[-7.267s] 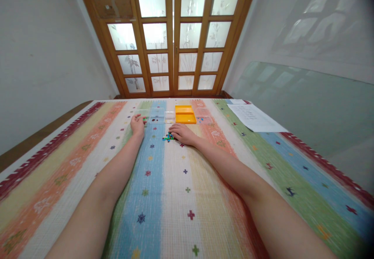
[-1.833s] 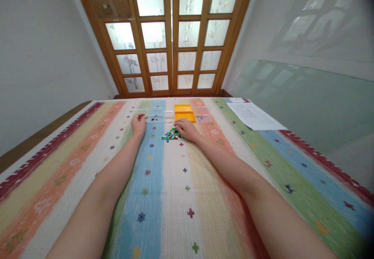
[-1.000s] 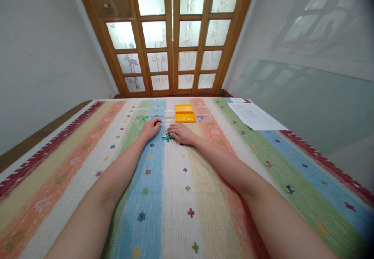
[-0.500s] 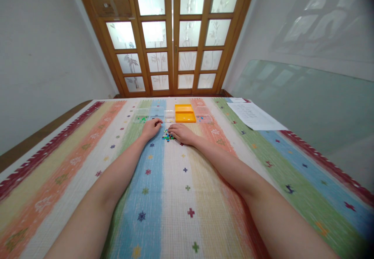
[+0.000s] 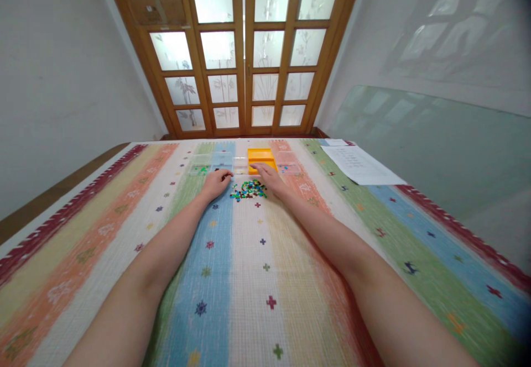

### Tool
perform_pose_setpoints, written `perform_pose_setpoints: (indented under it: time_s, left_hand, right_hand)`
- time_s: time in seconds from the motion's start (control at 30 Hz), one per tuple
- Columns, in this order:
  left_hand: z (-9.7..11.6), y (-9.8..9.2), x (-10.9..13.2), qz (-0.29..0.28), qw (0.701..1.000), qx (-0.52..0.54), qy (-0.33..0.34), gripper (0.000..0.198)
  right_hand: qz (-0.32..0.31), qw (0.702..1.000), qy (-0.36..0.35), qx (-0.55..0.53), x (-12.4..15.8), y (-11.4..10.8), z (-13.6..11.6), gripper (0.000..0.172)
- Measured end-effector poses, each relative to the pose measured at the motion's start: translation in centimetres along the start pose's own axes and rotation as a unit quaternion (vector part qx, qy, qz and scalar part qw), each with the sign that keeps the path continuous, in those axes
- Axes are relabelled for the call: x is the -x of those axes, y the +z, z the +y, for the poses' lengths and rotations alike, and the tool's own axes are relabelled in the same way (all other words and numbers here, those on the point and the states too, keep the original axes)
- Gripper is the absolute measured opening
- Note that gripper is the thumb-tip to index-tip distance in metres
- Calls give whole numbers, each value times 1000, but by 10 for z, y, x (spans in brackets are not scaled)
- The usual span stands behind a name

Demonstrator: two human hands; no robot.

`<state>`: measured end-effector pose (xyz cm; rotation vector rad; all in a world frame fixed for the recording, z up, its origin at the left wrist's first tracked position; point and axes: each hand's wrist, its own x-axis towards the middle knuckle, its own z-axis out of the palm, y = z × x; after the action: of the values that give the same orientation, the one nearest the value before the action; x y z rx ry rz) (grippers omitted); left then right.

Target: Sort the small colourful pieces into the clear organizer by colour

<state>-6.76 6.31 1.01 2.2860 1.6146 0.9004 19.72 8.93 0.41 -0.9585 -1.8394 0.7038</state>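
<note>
A loose pile of small coloured pieces [image 5: 251, 189], mostly green and blue with white and dark red ones, lies on the striped tablecloth. My left hand [image 5: 216, 184] rests just left of the pile, fingers curled together; anything between its fingertips is too small to make out. Over the front part of the yellow box [image 5: 262, 152] is my right hand [image 5: 270, 179], its fingers drawn together and pointing left. What those fingertips hold, if anything, cannot be seen. Clear plastic trays stand behind my hands: the left one [image 5: 194, 169] contains green pieces, the right one [image 5: 292, 168] a few blue pieces.
White paper sheets [image 5: 359, 165] with printed lines lie at the table's far right. A greenish glass panel [image 5: 448, 151] leans along the right wall. Wooden doors with frosted panes [image 5: 244, 68] stand beyond the table's far edge.
My right hand has lifted off the pile and moved away and slightly right, over the yellow box, uncovering many more pieces. The left hand has barely moved.
</note>
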Motion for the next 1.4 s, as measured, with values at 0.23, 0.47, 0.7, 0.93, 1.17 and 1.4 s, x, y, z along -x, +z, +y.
perform_pose_setpoints:
  time_s: [0.23,0.47,0.7,0.93,1.17,1.4]
  left_hand:
    - [31,5,7,-55,984,-34,165,27]
    - [56,20,18,-108,967,-63,220,48]
    - [64,35,23,-127,972,-70,184,66]
    - [53,38,18,-101,978,-76,165,58]
    - [43,32,15,-90,981,-92,143,55]
    - [33,28,12,-75,983,-104,131,52]
  right_hand:
    - [134,990,50,7,-16,-62,24,57]
    - [166,983,72,-2,-13,-98,42,50]
    - [141,984,106,-6,-8,-105,55,45]
    - [177,976,108,68,-1,-105,65,45]
    - [137,959,7,248,2,-99,51,36]
    - [-78,943,-54,318,9,-70,4,35]
